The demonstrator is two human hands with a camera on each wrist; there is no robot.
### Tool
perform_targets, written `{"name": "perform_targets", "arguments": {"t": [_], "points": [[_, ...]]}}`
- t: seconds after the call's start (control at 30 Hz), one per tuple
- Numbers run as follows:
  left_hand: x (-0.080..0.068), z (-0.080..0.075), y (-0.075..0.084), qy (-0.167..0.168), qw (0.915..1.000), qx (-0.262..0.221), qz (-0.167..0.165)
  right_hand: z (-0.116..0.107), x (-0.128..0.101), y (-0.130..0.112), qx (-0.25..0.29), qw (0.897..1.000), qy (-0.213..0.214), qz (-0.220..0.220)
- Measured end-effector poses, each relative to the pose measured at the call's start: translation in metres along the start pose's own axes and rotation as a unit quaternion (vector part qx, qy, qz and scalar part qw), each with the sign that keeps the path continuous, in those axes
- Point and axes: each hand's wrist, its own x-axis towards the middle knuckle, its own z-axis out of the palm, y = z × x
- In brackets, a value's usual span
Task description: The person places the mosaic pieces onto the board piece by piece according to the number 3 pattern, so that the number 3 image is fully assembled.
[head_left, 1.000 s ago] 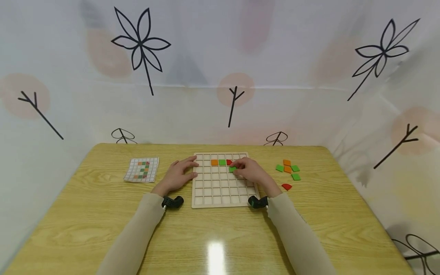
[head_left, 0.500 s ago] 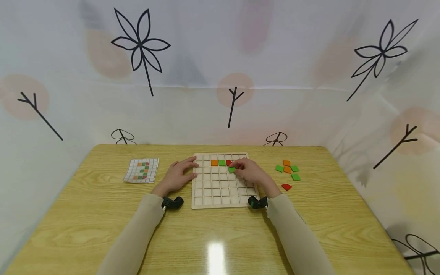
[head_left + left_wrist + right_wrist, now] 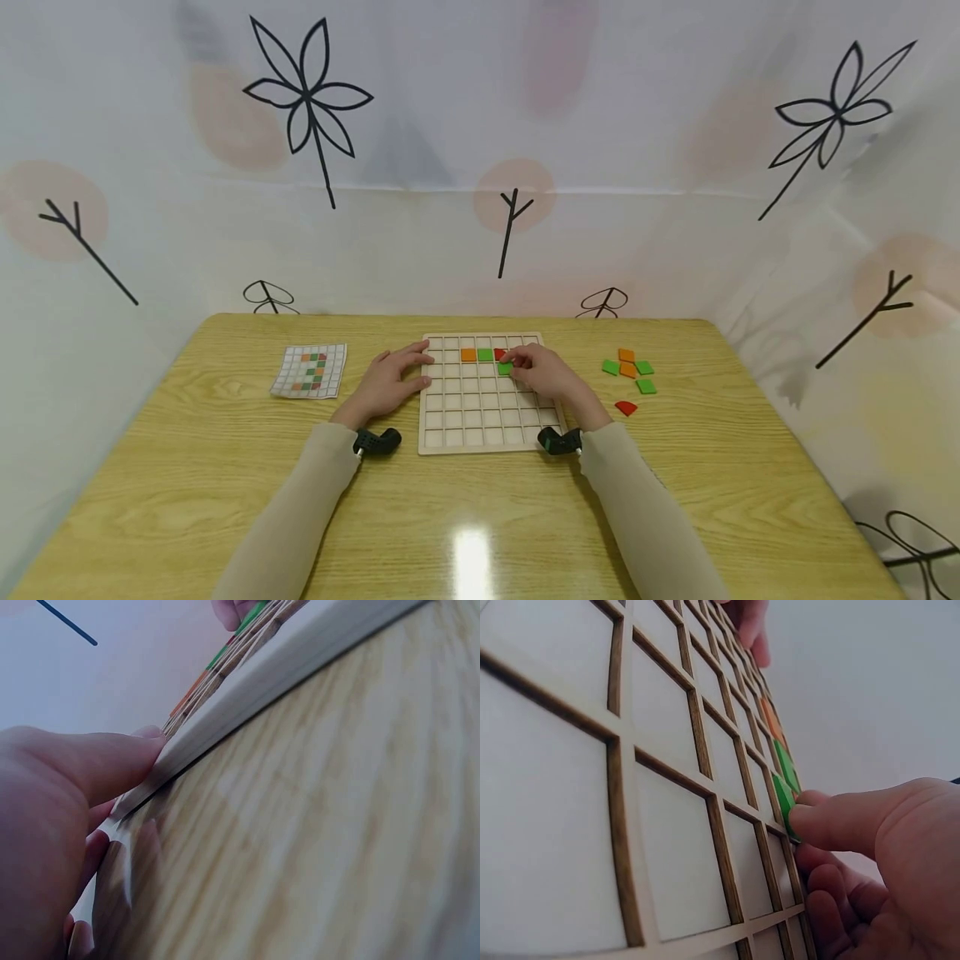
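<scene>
— pinching anything, that right hand?
— yes, its thumb and fingers grasp a green square tile over the wooden grid board, in the second row from the board's far edge, just below the red tile.
— and the left hand?
— relaxed, fingers straight, resting against the board's left edge on the worktop.
— what else sits on the board?
— an orange tile and a green tile, side by side in the far row.
</scene>
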Motion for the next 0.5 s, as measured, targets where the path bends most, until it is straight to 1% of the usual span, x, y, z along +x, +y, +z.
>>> {"name": "perform_targets", "arguments": {"t": [0.17, 0.3, 0.5], "points": [[0.0, -0.0003, 0.0001, 0.001, 1.0, 0.001, 0.0, 0.0001, -0.0008, -0.002, -0.001, 1.0, 0.003, 0.0], [0.0002, 0.0, -0.0008, -0.001, 1.0, -0.003, -0.008, 0.0006, -0.0015, -0.003, 0.001, 1.0, 0.005, 0.0], [0.0002, 0.0004, -0.0006, 0.002, 0.9999, -0.006, -0.008, 0.0016, 0.0005, -0.0007, 0.001, 1.0, 0.008, 0.004]]}}
